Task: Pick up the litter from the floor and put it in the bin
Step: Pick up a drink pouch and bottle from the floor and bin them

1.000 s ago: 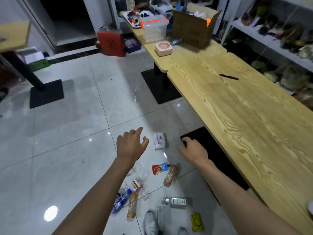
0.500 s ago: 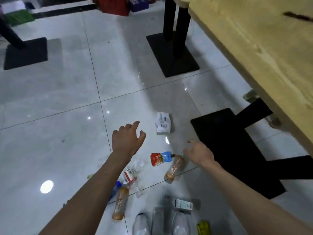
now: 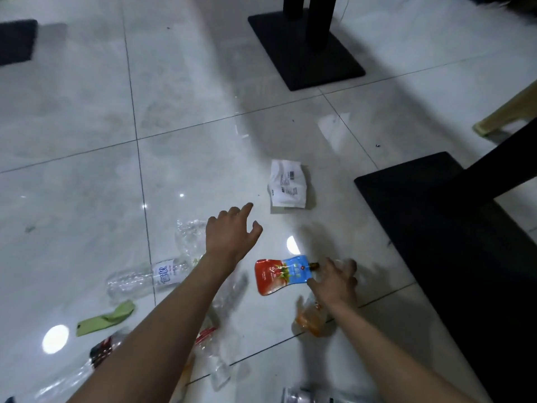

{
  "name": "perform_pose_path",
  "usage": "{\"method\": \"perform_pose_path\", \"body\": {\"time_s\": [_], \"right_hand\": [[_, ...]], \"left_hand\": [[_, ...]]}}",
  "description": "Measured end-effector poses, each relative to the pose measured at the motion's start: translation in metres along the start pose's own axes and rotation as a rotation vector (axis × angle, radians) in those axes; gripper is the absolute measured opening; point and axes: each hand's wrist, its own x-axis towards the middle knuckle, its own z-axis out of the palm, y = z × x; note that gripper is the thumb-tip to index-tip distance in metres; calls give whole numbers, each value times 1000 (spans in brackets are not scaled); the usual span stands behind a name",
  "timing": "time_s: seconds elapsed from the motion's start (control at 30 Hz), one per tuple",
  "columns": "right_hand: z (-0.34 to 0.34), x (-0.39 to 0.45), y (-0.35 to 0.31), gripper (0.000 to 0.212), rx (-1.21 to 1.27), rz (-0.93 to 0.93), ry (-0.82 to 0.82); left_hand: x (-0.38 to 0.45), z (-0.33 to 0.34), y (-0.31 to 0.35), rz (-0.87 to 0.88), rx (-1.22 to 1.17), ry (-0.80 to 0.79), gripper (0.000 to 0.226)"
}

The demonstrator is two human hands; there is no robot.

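Litter is scattered over the grey tiled floor. A white crumpled packet [image 3: 287,183] lies ahead of my left hand [image 3: 231,234], which hovers open with spread fingers and holds nothing. A red and blue pouch [image 3: 280,274] lies between my hands. My right hand [image 3: 337,279] reaches down beside the pouch, fingers spread, over an orange bottle [image 3: 311,319]; it is blurred. A clear plastic bottle [image 3: 145,279] and a green wrapper [image 3: 107,317] lie to the left. No bin is in view.
A black table base [image 3: 305,48] stands at the top middle. Another black base [image 3: 453,228] with a slanted leg fills the right side. More clear plastic and a dark-labelled bottle [image 3: 100,351] lie at the lower left.
The view has dropped closer to the floor. My right hand has moved down next to the red and blue pouch. My left hand stays spread above the litter.
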Motion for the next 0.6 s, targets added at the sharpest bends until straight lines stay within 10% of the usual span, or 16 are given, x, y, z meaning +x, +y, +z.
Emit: {"method": "perform_pose_path", "body": {"time_s": [0.6], "right_hand": [[39, 32, 14, 44, 86, -75, 211]], "left_hand": [[-4, 112, 26, 264, 4, -238, 70]]}}
